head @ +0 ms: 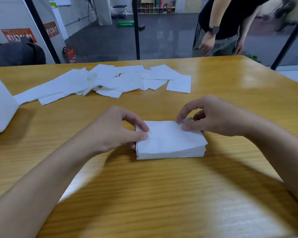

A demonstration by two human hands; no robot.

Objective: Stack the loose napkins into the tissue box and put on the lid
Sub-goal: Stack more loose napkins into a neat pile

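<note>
With the left hand (120, 131) pinching the left edge and the right hand (212, 117) pinching the far right corner of the napkin stack (170, 141) at mid-tabletop (162, 186), uneven lifting may fan or spill its thin sheets; loose napkins (101, 81) lie beyond.

Both hands pinch the neat napkin stack (170, 141) on the bench (144, 194): left hand (113, 129) at its left edge, right hand (213, 115) at the far right corner. Loose napkins (110, 79) lie scattered beyond.
</note>
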